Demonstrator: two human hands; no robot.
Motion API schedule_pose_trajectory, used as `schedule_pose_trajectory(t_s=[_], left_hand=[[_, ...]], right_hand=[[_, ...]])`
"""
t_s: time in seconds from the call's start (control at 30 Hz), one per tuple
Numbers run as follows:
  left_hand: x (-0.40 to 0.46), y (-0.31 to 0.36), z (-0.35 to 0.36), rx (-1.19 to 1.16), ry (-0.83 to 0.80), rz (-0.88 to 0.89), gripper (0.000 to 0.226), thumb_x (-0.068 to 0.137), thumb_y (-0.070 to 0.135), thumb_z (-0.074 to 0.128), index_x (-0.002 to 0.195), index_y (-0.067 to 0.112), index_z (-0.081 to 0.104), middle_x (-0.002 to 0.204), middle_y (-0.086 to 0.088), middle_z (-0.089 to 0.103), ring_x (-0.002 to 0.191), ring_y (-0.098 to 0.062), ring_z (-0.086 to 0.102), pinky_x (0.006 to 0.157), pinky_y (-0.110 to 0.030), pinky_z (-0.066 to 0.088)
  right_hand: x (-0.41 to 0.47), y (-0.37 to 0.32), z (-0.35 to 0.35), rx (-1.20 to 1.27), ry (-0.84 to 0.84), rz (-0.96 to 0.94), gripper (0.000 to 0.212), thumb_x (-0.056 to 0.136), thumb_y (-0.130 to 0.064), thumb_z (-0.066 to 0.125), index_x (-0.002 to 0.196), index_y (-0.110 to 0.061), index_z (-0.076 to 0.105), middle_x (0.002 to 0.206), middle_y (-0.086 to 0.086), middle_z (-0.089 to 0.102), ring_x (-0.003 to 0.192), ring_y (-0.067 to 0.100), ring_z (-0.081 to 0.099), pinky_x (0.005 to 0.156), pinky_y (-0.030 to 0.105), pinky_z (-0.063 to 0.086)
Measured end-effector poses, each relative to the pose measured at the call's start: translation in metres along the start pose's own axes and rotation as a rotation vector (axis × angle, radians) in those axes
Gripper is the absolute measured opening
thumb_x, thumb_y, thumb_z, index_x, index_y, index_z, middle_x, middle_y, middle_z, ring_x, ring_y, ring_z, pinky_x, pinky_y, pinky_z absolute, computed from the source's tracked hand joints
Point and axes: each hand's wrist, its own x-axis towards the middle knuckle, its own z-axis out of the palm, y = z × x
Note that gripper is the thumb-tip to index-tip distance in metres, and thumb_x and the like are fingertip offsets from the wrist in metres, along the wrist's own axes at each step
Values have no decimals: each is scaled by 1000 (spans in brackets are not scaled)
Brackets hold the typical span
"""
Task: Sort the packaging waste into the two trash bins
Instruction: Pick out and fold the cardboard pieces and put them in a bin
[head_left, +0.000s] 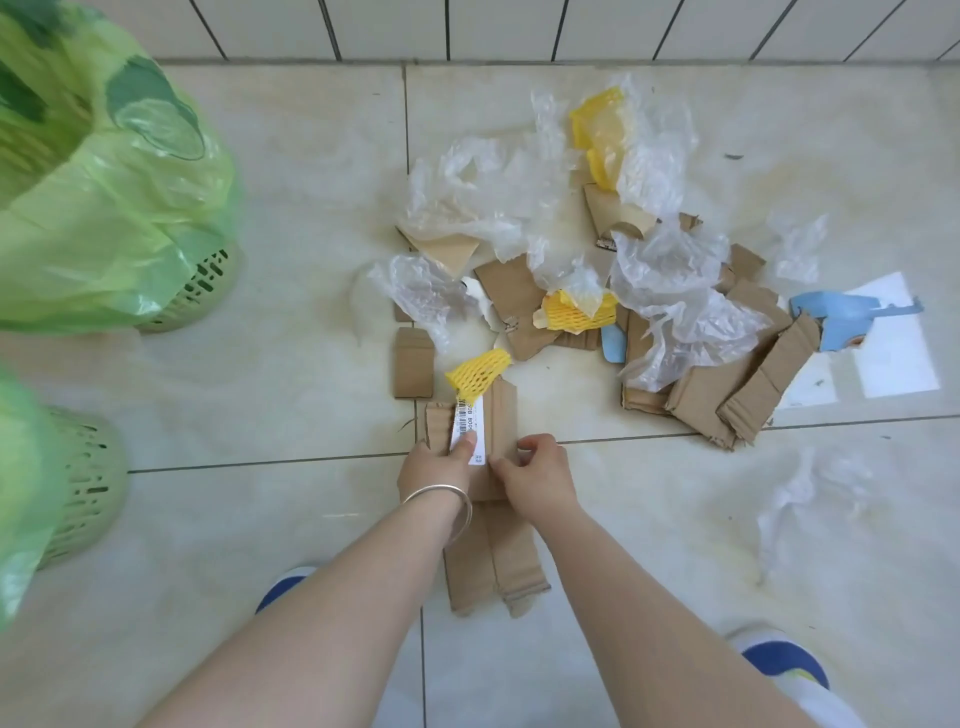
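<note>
Gripping the cardboard strip (493, 519) in both hands, left hand (436, 467) pinching its label and right hand (535, 480) its edge, risks carrying the clinging yellow foam net (477, 373) into the wrong bin.

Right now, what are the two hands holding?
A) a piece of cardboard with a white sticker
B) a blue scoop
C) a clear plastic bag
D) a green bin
A: both the left hand and the right hand grip the cardboard, with the left thumb pressed on its white sticker.

Both hands (488, 467) gripping labelled cardboard strip (493, 519), waste pile (597, 260) beyond
</note>
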Motion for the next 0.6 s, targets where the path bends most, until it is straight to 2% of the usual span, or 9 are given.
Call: schedule_pose_trajectory(t_s=[0.13, 0.2, 0.3, 0.37, 0.43, 0.5, 0.57, 0.6], left_hand=[[-9, 9, -4, -34, -122, 69, 39, 84, 33, 65, 114, 8, 60, 117, -6, 64, 102, -29, 59, 85, -32, 44], [-12, 11, -5, -75, -226, 108, 29, 83, 30, 67, 107, 13, 63, 108, -6, 69, 93, -26, 63, 84, -31, 48], [-12, 18, -10, -55, -323, 164, 22, 85, 33, 64, 101, 17, 64, 107, -8, 71, 96, -26, 66, 92, -36, 51], [-8, 25, -15, -30, -347, 167, 24, 90, 42, 52, 90, 21, 63, 96, -5, 71, 90, -25, 65, 80, -31, 49], [1, 34, -21, -119, -305, 126, 33, 92, 44, 45, 78, 19, 60, 86, -6, 67, 82, -26, 62, 69, -30, 45], [18, 39, -28, -96, -126, 153, 26, 91, 36, 50, 77, 17, 60, 94, -7, 69, 92, -28, 65, 76, -32, 46], [35, 44, -36, 82, 86, 202, 15, 88, 29, 55, 92, 18, 64, 106, -6, 68, 105, -27, 61, 85, -29, 45], [41, 48, -38, 126, 149, 218, 18, 87, 27, 57, 100, 17, 63, 112, -6, 66, 109, -27, 58, 87, -29, 44]], right_hand=[[-12, -2, -16, 220, 20, 70, 50, 85, -30, 64, 126, -12, 42, 110, 4, 55, 94, 19, 55, 73, 26, 43], [-16, -5, -25, 379, 15, 110, 49, 85, -29, 65, 127, -13, 45, 105, 2, 58, 90, 17, 58, 69, 25, 44], [-18, -9, -35, 498, -50, 136, 36, 85, -22, 66, 117, -8, 61, 97, 3, 68, 80, 15, 64, 63, 25, 49], [-16, -13, -39, 537, -38, 139, 29, 85, -20, 67, 110, -6, 65, 92, 3, 69, 80, 17, 64, 65, 27, 51], [-12, -16, -43, 580, 4, 117, 21, 87, -20, 65, 106, -12, 62, 91, 0, 66, 80, 16, 62, 66, 27, 50], [-9, -18, -46, 583, 49, 84, 19, 88, -22, 63, 106, -17, 60, 92, -1, 65, 83, 15, 61, 69, 29, 48], [-6, -18, -49, 558, 81, 42, 16, 89, -22, 62, 104, -17, 59, 88, -5, 63, 79, 11, 59, 68, 28, 48], [-3, -18, -49, 545, 88, 25, 15, 89, -22, 62, 103, -16, 58, 85, -8, 62, 77, 8, 58, 69, 28, 47]])
